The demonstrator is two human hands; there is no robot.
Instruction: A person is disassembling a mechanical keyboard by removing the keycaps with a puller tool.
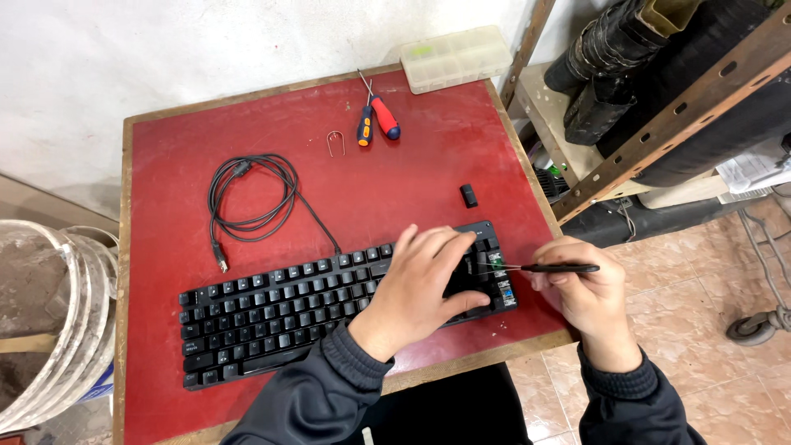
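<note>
Keyboard [272, 317] lies lengthwise along the near edge of the desk [395, 181]. Left hand [420, 284] presses flat on its right end, holding nothing; right hand [581, 288] pinches probably tweezers [548, 268], pointing left at exposed switches [500, 276].

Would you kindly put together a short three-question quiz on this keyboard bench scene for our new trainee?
1. True or false: the left hand rests flat on the black keyboard.
2. Multiple choice: the right hand holds a) a red screwdriver, b) a thin black-handled tool, c) the cable.
3. Fill in: the coiled black cable lies on the red ____, behind the keyboard.

Key:
1. True; it presses on the keyboard's right part.
2. b; its tip points at the exposed switches at the keyboard's right end.
3. table; the two screwdrivers and the clear plastic box lie farther back.
</note>
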